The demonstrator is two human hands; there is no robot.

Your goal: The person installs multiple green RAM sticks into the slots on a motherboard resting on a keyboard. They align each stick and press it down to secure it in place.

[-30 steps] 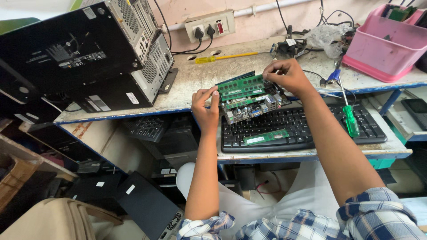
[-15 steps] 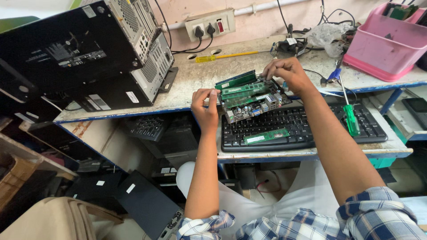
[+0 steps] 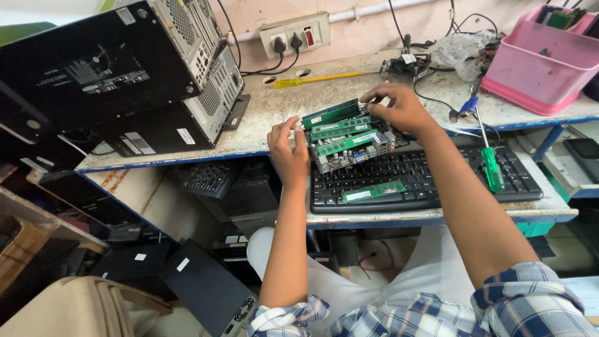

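Head view: at frame centre my left hand (image 3: 288, 150) pinches the left end of a green memory stick (image 3: 331, 114), my right hand (image 3: 402, 109) presses its right end. Three sticks stand on the board (image 3: 352, 146); a fourth (image 3: 373, 191) lies loose on the keyboard (image 3: 437, 181).

Green memory sticks (image 3: 340, 128) sit at centre frame, with another green stick (image 3: 373, 191) on the black keyboard (image 3: 424, 181). A green-handled screwdriver (image 3: 491, 163) lies to the right, a yellow-handled one (image 3: 312, 79) higher up. The tub (image 3: 536, 68) at upper right is pink. The sleeves (image 3: 524, 299) are blue-and-white plaid.
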